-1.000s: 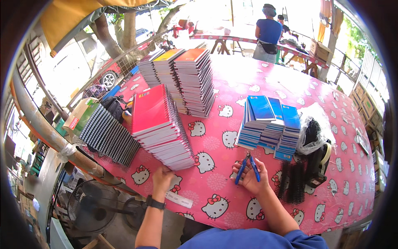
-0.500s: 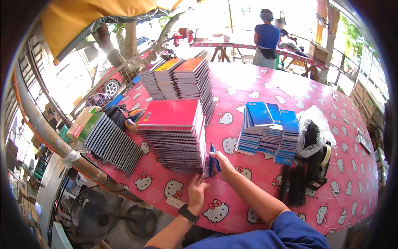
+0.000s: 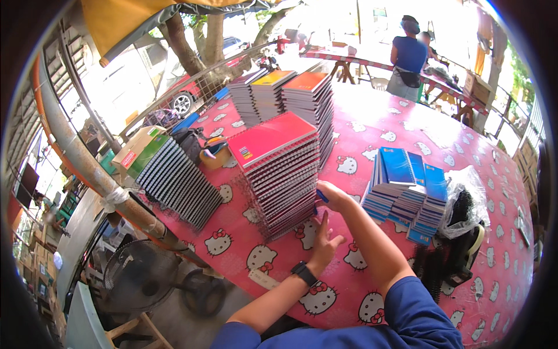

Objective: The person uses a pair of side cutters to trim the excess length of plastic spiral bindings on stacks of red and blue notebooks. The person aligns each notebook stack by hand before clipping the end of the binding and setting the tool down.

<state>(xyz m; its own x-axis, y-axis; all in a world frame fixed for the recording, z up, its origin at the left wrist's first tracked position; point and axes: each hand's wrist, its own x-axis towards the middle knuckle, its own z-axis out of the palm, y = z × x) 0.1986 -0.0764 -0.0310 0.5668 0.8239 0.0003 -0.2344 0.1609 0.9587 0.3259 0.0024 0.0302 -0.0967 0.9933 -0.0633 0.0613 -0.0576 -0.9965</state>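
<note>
A tall stack of spiral notebooks with a red cover [image 3: 278,139] on top stands before me on the pink patterned tablecloth. My right hand [image 3: 337,198] is closed around a blue-handled tool that looks like pliers [image 3: 322,196], held against the stack's right side. The tool's jaws are hidden by the notebooks and my fingers. Just below it, my left hand [image 3: 328,243] is open, fingers pointing up toward the tool and the thumb apart. It wears a dark wristwatch [image 3: 304,273].
Behind the stack rise piles with yellow [image 3: 272,79] and orange [image 3: 306,82] covers. Blue notebooks [image 3: 397,166] lie to the right, beside a plastic bag [image 3: 468,198] and a black tape dispenser [image 3: 465,262]. A green-topped notebook stack [image 3: 174,180] leans at left. Two people stand at a far table.
My view has turned left, so the table contents sit farther right. My right hand with the tool is now closer against the stack's side, and my left hand has shifted along with it.
</note>
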